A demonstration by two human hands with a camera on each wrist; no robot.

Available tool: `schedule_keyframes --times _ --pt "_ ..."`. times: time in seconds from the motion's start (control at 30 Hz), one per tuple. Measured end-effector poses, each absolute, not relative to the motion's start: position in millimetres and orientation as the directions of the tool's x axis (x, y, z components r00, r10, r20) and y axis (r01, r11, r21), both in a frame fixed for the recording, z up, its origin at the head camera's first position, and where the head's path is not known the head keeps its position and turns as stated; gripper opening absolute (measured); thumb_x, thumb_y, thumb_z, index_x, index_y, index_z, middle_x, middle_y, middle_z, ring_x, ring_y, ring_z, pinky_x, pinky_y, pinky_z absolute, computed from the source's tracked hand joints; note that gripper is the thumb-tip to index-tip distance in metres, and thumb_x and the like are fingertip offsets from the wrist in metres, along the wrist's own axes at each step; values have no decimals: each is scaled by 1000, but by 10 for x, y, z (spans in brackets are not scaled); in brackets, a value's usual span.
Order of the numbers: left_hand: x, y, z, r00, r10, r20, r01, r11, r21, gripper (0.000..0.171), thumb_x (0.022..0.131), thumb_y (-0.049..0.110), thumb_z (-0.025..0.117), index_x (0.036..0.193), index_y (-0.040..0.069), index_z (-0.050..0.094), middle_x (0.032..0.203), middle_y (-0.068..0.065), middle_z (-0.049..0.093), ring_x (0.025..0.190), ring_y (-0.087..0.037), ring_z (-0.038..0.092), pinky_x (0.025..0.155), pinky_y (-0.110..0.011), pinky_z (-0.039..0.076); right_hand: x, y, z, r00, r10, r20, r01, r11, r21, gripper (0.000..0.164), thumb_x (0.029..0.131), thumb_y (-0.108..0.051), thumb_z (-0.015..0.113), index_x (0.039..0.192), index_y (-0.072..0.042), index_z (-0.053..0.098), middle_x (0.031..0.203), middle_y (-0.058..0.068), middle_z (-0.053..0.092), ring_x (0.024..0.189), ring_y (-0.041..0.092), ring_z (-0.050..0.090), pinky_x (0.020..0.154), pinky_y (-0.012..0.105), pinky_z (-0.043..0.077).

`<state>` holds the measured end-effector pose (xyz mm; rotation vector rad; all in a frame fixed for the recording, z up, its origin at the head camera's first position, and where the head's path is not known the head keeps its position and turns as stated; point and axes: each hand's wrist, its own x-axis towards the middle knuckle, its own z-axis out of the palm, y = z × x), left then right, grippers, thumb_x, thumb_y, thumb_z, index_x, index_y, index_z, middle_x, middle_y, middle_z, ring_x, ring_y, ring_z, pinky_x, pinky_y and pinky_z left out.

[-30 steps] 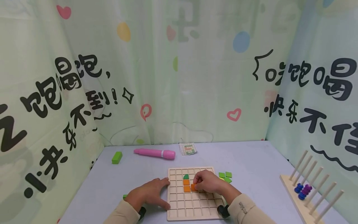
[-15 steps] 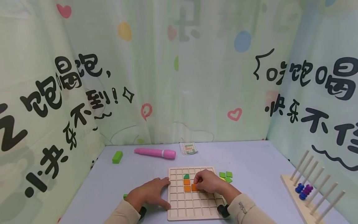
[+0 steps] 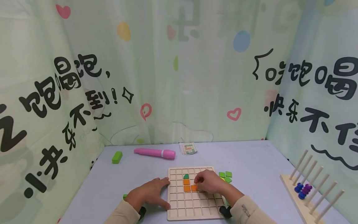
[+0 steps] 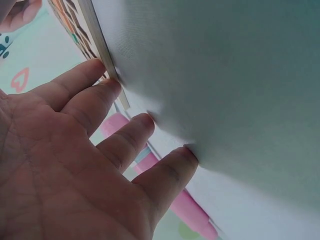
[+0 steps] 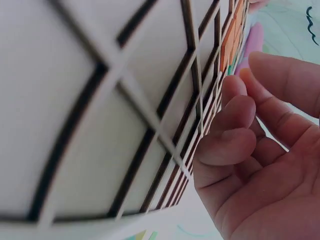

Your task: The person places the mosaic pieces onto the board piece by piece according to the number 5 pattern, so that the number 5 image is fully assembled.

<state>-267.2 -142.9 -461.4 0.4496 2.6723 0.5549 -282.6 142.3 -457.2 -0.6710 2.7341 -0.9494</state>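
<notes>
My left hand (image 3: 149, 194) lies along the left edge of the square wooden grid board (image 3: 179, 213), fingers spread. In the left wrist view, two fingertips (image 4: 107, 82) touch the board's side while the others rest on the table. Three orange tiles sit in the grid, including an upper one (image 3: 186, 182), a lower one (image 3: 186, 188) and a right one (image 3: 194, 188); a green quarter-round tile (image 3: 186, 176) lies above them. My right hand (image 3: 208, 181) is over the board, fingertips beside the right orange tile. In the right wrist view its fingers (image 5: 232, 147) bend loosely, with no piece visible between them.
Several green tiles (image 3: 225, 175) lie right of the board. Behind it are a pink marker-like stick (image 3: 155, 153) and a patterned grid card (image 3: 188, 149). A green block (image 3: 117, 157) stands at left, a pegged wooden stand (image 3: 300, 199) with beads at right.
My right hand has shifted slightly right, uncovering more of the right orange tile, which lies in its grid cell. The left hand stays at the board's edge.
</notes>
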Motion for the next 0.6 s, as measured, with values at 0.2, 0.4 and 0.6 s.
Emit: schedule_keyframes --times 0.2,0.4,0.6 --pt "-2682 -1436 -4626 -878 380 -292 234 872 430 91 72 51 92 149 20 53 155 -4 52 137 -28 51 116 -54 43 -2768 1613 -4564 -874 -486 -31 -329 636 -698 11 93 -8 69 103 -5 73 86 0 66 76 17 55 64 30 46" --pt "-2683 -1428 -4633 -879 376 -292 233 874 426 91 72 51 93 148 20 54 155 -4 52 135 -28 52 116 -54 43 -2674 1816 -4558 -900 -431 -61 -256 638 -726 12 94 -10 71 104 -4 72 86 0 64 78 17 55 67 30 46" --pt "-2670 -1428 -4610 -877 386 -287 240 868 436 91 73 51 92 149 20 53 157 -5 51 140 -31 50 117 -56 42 -2592 2105 -4595 -926 -361 -114 -163 651 -742 12 95 -11 72 104 -4 72 87 1 65 79 18 57 66 29 48"
